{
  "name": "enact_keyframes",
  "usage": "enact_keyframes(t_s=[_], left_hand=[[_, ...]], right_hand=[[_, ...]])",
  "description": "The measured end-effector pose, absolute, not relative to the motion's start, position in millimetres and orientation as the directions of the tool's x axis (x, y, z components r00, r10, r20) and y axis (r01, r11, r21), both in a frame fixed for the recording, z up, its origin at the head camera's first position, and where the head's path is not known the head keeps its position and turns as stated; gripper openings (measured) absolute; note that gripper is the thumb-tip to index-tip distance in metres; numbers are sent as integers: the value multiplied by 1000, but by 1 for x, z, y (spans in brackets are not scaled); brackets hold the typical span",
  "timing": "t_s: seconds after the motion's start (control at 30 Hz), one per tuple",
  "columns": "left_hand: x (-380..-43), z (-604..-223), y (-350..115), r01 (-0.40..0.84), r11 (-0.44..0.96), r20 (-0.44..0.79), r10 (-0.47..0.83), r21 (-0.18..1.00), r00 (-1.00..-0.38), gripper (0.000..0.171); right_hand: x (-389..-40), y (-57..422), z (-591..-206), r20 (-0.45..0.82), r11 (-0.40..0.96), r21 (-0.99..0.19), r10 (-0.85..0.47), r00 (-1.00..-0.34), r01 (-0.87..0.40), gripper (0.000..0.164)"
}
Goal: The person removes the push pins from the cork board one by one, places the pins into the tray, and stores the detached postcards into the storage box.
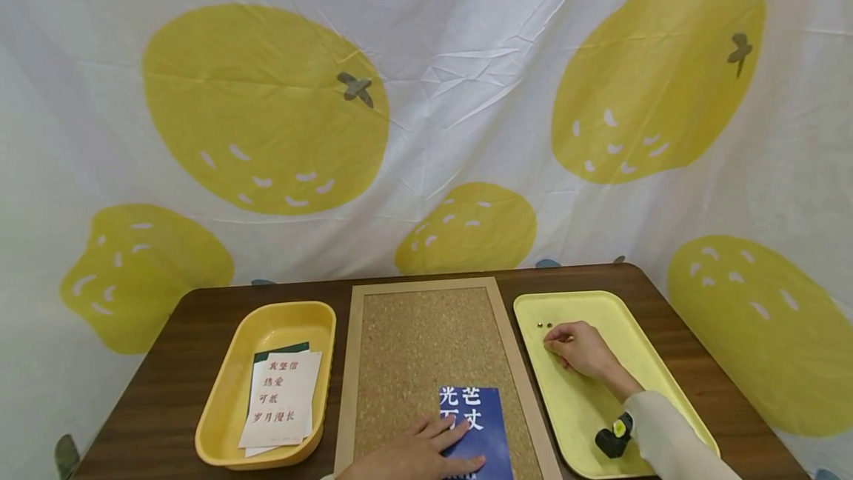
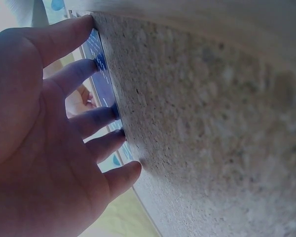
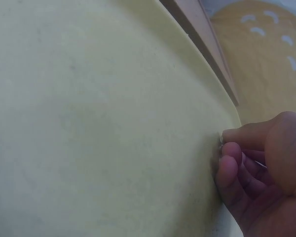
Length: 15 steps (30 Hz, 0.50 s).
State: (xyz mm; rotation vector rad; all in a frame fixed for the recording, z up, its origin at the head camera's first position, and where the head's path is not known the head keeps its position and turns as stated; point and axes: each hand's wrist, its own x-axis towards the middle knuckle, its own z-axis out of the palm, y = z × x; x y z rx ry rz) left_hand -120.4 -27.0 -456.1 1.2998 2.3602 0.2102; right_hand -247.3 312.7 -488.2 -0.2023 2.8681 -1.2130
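Observation:
A blue card (image 1: 489, 421) with white characters lies on the cork board (image 1: 406, 339), near its front right. My left hand (image 1: 416, 450) rests on it with fingers spread; in the left wrist view the fingertips (image 2: 116, 111) touch the card and cork. On the yellow tray (image 1: 580, 413), my right hand (image 1: 583, 350) has thumb and fingers brought together at the surface. They pinch a tiny metallic thumbtack (image 3: 221, 141), mostly hidden by the fingertips. Two more small brassy thumbtacks (image 1: 544, 325) lie just beyond that hand.
At the left, an orange-yellow basin (image 1: 212, 421) holds several cards, the top one a white card (image 1: 283, 398) with red characters. A wooden frame (image 1: 520, 384) borders the cork board. Behind the brown table (image 1: 153, 376) hangs a lemon-print curtain (image 1: 453, 124).

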Motion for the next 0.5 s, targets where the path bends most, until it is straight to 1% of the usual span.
enact_keyframes(t_s=[0.5], left_hand=[[-121,-455,-27,768,549,-304,832,328,-465,66]], right_hand=[[-248,313,-488,31,679,-726,-134,-990,-115,4]])
